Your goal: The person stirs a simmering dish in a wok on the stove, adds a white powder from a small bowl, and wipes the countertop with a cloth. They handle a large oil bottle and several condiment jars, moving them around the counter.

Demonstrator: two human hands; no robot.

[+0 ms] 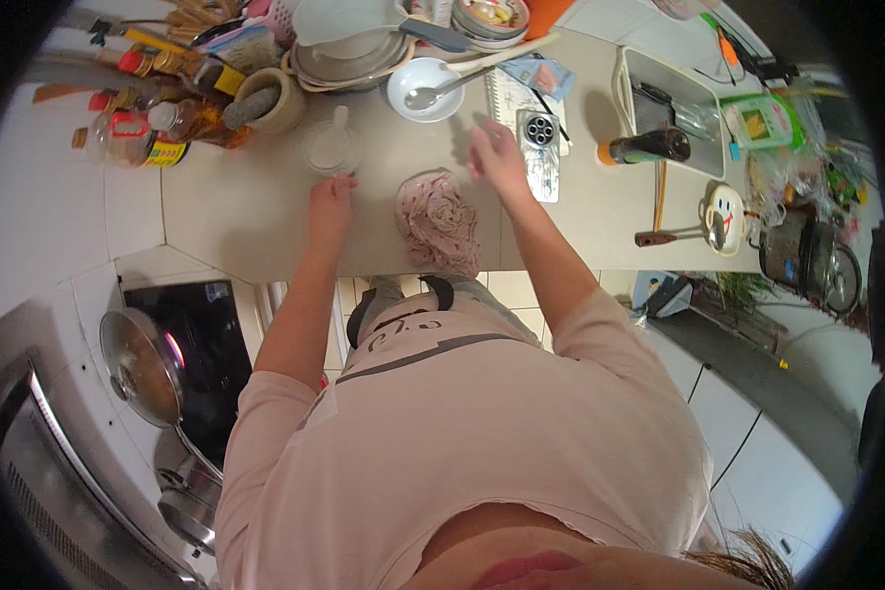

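Note:
My left hand point(332, 203) is loosely curled at the near edge of a clear cup with a handle point(330, 150); whether its fingers grip the rim cannot be told. To the right, my right hand point(495, 156) hovers over the counter with fingers apart and nothing in it, just left of a silver smartphone point(542, 169). Between the two hands, nearer to me, lies a crumpled pinkish patterned cloth point(439, 217) reaching the counter's front edge. Beyond the hands stands a white bowl point(413, 77) with a metal spoon point(442, 90) across it.
Bottles point(199, 122) and a stone mortar point(280, 103) stand at the left. Stacked pans with a lid point(346, 63) are at the back. Rightward are a dark bottle point(645, 146), a rectangular bin point(714, 147) and a smiling-face dish point(734, 203). A lidded pan point(144, 369) sits on the cooktop.

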